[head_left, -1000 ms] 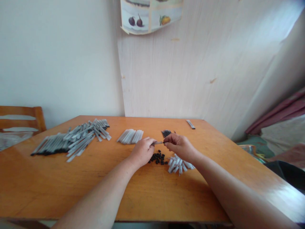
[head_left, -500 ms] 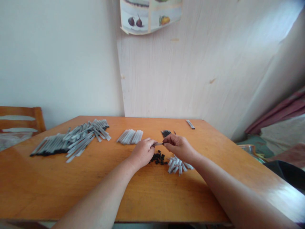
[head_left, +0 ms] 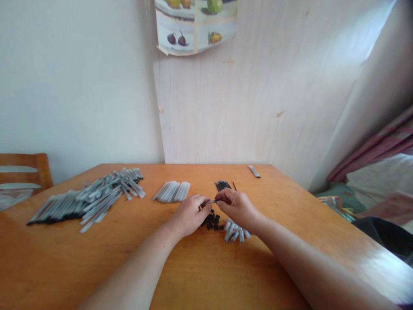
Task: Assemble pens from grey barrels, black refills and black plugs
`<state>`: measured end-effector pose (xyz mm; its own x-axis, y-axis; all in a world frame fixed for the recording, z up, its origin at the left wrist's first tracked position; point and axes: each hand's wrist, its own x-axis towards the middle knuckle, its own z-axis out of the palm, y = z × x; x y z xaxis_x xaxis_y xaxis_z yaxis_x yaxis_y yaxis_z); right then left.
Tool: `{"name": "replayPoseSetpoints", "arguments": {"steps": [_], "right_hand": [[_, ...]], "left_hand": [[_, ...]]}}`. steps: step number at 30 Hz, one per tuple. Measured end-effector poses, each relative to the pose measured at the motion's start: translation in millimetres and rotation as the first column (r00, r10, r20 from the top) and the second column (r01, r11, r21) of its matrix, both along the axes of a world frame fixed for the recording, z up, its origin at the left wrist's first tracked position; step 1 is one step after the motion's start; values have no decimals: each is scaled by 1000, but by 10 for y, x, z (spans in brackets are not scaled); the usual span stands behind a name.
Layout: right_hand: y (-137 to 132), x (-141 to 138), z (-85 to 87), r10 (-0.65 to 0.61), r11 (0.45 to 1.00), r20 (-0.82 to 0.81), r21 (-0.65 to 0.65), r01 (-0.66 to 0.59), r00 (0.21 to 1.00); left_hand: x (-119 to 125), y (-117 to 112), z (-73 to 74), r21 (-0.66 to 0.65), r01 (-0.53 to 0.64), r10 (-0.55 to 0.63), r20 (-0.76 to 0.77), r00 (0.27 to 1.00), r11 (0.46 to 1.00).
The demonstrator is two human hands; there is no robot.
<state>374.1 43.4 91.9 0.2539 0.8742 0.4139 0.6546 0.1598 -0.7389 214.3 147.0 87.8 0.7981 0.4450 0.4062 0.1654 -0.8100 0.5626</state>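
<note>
Both hands meet over the middle of the wooden table [head_left: 200,275]. My left hand [head_left: 188,215] pinches a short grey tube [head_left: 209,201] by its left end. My right hand [head_left: 236,207] is closed at the tube's right end, where its fingertips pinch something small and dark that I cannot make out. Just beneath the hands lie several small black caps [head_left: 213,221] and a little heap of short grey tubes [head_left: 235,232].
A big pile of long grey sticks with black ends [head_left: 87,198] lies at the left. A neat row of grey tubes [head_left: 172,191] and a bunch of thin black rods [head_left: 222,185] lie behind the hands. One lone stick [head_left: 254,171] sits at the far edge. A wooden chair [head_left: 22,170] stands left.
The hands have drawn closer together on the tube, so less of it shows between them. The camera has tipped and shifted, so the table sits lower in view.
</note>
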Motion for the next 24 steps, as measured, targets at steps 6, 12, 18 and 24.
{"name": "replayPoseSetpoints", "arguments": {"steps": [6,12,18,24], "right_hand": [[3,-8,-12,21,1000,16,17,-21,1000],[-8,-2,13,-2,1000,26,-8,3,1000],[-17,8,23,-26,999,62,-32,28,998],[-5,41,-9,-31,997,99,-73,39,995]], "left_hand": [[-7,-11,33,-6,32,-32,-9,999,999],[-5,-7,27,26,14,-14,-17,1000,1000],[-3,-3,31,67,7,-5,-31,1000,998],[0,-36,29,84,-3,6,-37,999,996]]}}
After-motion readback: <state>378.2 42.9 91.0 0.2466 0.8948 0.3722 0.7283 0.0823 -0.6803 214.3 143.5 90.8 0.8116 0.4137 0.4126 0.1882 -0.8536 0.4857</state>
